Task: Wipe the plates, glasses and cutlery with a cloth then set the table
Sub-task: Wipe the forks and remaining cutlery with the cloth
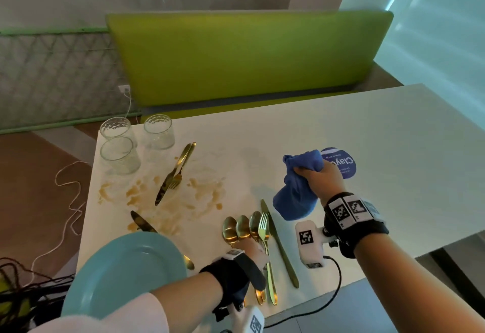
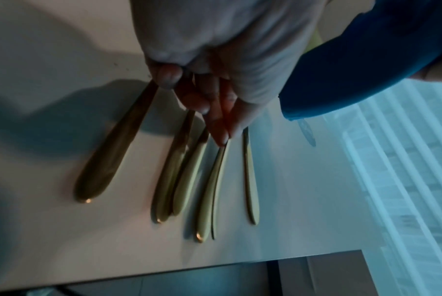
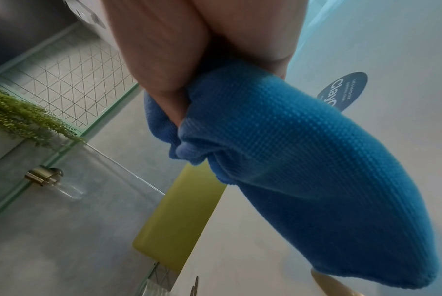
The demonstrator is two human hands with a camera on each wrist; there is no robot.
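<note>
Three gold spoons (image 1: pixel 242 227), a fork (image 1: pixel 263 225) and a knife (image 1: pixel 278 243) lie side by side near the table's front edge. My left hand (image 1: pixel 258 252) rests on their handles (image 2: pixel 189 176) with fingers (image 2: pixel 220 128) stretched out and touching them. My right hand (image 1: pixel 312 172) hovers above the table to the right and grips a bunched blue cloth (image 1: pixel 294 201), which hangs down from the fist (image 3: pixel 179 100). A teal plate (image 1: pixel 126 275) sits at the front left. Three glasses (image 1: pixel 120 154) stand at the far left corner.
Brown smears (image 1: pixel 168 201) cover the left part of the white table (image 1: pixel 367 149). A gold knife and fork (image 1: pixel 173 175) lie crossed in them, another knife (image 1: pixel 141 223) by the plate. A blue round sticker (image 1: pixel 343 162) lies behind my right hand. A green bench (image 1: pixel 249 57) stands beyond.
</note>
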